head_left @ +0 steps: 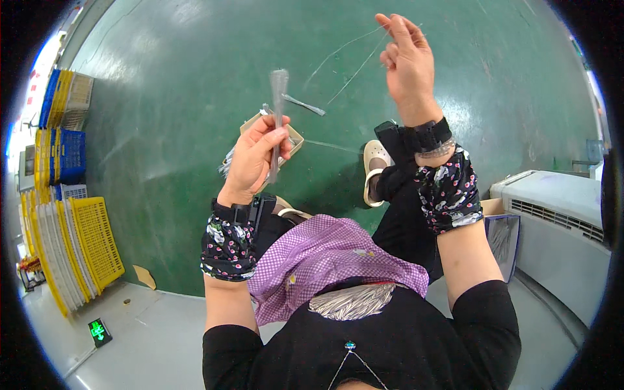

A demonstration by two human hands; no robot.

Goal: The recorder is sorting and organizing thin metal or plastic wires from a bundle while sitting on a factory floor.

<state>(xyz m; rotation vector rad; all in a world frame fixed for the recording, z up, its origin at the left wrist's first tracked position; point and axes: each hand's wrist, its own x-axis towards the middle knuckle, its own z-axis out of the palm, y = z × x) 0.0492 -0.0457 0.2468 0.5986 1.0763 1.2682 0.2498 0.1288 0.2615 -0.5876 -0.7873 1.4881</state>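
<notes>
My left hand (250,159) is closed round the middle of a bundle of thin, clear-grey strands (279,84), held upright with its ends fanned out. Up at the right, my right hand (409,68) is raised with thumb and fingers pinched on a fine pale strand (356,71). That strand trails down and left in a loose loop; its material is too fine to tell. Beneath my left hand a small cardboard box (298,142) stands on the floor, partly hidden, with more strands in it. A similar tied bundle (304,104) lies just beyond the box.
Stacked yellow, blue and white plastic crates (97,240) line the left side. A white appliance with a vent grille (552,214) stands at the right, beside an open carton (504,237). A brown scrap (144,277) lies on the green floor (182,65). My shoe (376,166) is below.
</notes>
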